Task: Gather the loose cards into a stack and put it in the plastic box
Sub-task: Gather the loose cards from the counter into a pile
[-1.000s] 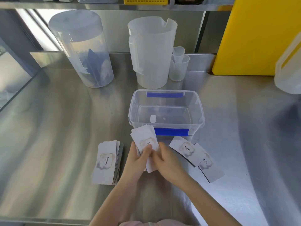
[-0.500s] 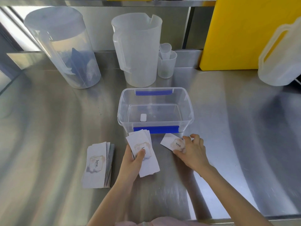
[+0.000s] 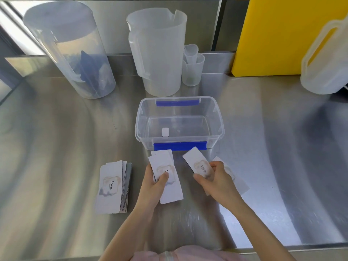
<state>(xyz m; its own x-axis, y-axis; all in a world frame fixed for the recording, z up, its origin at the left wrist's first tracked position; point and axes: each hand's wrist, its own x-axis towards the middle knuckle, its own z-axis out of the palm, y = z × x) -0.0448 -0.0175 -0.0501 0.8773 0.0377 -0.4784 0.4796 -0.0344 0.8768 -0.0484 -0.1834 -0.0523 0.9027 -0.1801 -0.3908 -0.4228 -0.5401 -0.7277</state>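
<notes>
Head view, the only one on offer, looks down over a steel bench (image 3: 56, 147) at two bare hands working just in front of the plastic box (image 3: 179, 121).

Her left hand (image 3: 152, 185) has its grip clenched on a small fan of cards (image 3: 166, 178), thumb pressed on the top face and fingers underneath, so the bundle stays gathered while more are added. It is held low over the bench, near the box's front blue clip (image 3: 179, 146), which keeps the trip to the box short.

Her right hand (image 3: 216, 182) pinches a single card (image 3: 198, 163) by one end, face up with the word "love." showing, tilted toward the left hand; I judge it is about to be laid on the fan. One more loose card (image 3: 233, 178) lies on the bench mostly under that hand.

A bigger stack (image 3: 113, 187) sits on the bench to the left, well apart from the hands and roughly squared, apparently parked to be joined later.

The box stands open, holding only a small white tag (image 3: 165, 132), so nothing is in it yet. Behind it stand plastic jugs (image 3: 158, 53) and a yellow board (image 3: 278, 34), clear of the work.
</notes>
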